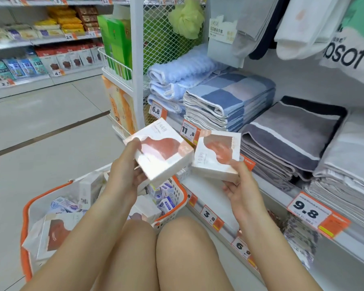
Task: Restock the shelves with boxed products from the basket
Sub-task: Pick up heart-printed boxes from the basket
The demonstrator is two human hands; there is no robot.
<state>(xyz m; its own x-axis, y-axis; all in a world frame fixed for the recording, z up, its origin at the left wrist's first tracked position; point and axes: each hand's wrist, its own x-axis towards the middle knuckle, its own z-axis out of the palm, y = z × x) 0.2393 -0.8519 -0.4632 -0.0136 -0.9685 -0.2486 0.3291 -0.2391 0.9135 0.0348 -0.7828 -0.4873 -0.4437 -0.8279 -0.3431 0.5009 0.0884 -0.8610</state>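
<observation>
The person crouches in a shop aisle, knees drawn up, with an orange-rimmed basket (178,186) on the floor just beside the lower shelves. Each hand carries one box. The left hand (125,171) grips a white box with a terracotta window (161,151) by its near left corner, thumb on top and fingers curled beneath, so the printed face tilts toward the camera. The right hand (241,185) holds a matching second box (218,155) from below at its near right corner, thumb pressed on the top face. The two boxes sit side by side and appear to touch or nearly touch at their inner edges. They hang above the far end of the basket and in front of the shelf edge (223,224) with its orange price tags.

Holding both by an outer corner keeps the faces readable, probably so the person can compare the labels or match them to a tag before shelving. Taking two at once likely saves a trip to the basket.

More stock remains in the basket: another windowed box (51,234) at the near end, and small blue-and-white cartons (166,196) at the far end. The restocking therefore seems well short of finished.

The shelf above carries folded towels: a blue checked stack (229,101) and a grey striped stack (286,139). Which slot the boxes belong in cannot be told.
</observation>
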